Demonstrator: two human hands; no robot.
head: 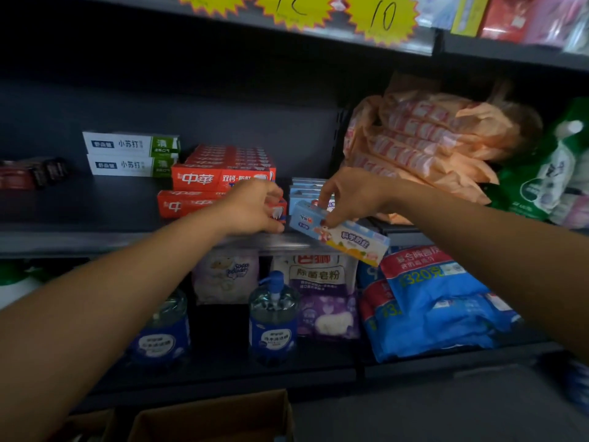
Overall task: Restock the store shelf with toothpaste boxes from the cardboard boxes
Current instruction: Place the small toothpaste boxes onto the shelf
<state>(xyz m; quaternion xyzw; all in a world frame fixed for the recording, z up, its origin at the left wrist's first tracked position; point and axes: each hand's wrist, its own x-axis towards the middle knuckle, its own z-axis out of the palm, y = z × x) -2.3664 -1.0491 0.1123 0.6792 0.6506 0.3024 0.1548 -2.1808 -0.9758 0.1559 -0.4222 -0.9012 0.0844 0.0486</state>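
Two white-and-green toothpaste boxes (132, 154) sit stacked at the far left of the dark shelf (79, 240), long axes running left to right. Right of them lie the red toothpaste boxes (223, 177), stacked the same way, with a lower row nearer the shelf edge. The left hand (255, 207) rests its curled fingers on the right end of that lower red row. Just right of it, the right hand (352, 194) pinches a light blue toothpaste box (339, 232) from above with thumb and fingertips. This box lies tilted, its long axis running from far left to near right, the near end hanging past the shelf edge. Behind it sits a small stack of blue boxes (307, 188). Orange packets (424, 138) pile up further right. A cardboard box (216, 419) stands below, near the bottom edge.
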